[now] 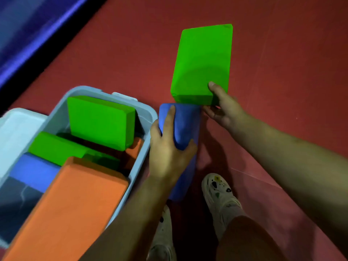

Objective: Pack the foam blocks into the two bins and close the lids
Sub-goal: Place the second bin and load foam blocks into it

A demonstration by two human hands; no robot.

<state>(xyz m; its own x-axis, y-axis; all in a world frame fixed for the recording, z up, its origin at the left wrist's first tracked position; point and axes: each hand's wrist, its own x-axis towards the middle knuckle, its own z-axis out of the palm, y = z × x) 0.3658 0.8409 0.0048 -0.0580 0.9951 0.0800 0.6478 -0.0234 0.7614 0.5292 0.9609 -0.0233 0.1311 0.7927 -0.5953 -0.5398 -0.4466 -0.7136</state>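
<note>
A blue foam block (185, 125) is gripped by the left hand (167, 146), with the fingers curled over its upper end and the thumb pressed on its near face; the block is held just beside the right wall of the bin. A green foam block (202, 61) is pinched at its near corner by the right hand (222, 106), the thumb laid on its top face and the other fingers tucked under its edge. The near end of this green block touches the far end of the blue one, between the two hands. To the left of the left hand, a pale blue bin (148, 112) stands open and is filled with blocks: two green blocks (99, 121) are seen at its far side, an orange block (75, 200) leans over its near part, and another blue block (33, 172) lies beside it. Under both hands a red floor (282, 72) is seen, and two white shoes (218, 196) are placed below the forearms.
</note>
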